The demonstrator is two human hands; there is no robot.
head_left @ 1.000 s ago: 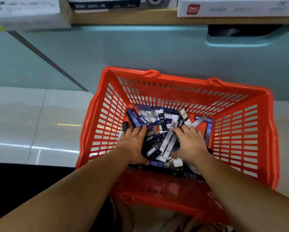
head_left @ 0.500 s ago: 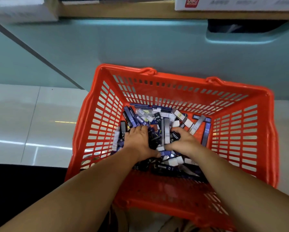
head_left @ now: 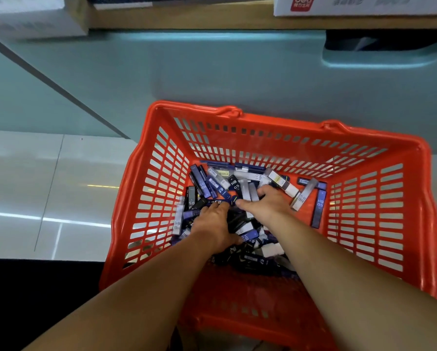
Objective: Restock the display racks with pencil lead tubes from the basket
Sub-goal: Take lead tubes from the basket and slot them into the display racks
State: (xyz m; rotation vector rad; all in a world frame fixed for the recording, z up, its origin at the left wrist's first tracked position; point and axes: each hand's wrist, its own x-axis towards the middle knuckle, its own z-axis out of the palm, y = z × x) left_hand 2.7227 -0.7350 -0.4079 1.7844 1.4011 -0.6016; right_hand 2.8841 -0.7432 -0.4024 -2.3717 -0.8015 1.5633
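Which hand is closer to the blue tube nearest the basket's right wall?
Right. The right hand sits just left of that tube; the left hand is farther left, across the pile.

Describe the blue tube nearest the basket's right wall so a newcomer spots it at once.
Find the orange basket, then its right wall. At that wall's foot, right of the right hand, lies a dark blue tube marked HB 0.5. Unlike the heaped tubes, it lies outside the pile, nearest that wall.

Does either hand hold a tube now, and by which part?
It cannot be told. The left hand and right hand are both buried among the tubes in the basket, fingertips hidden.
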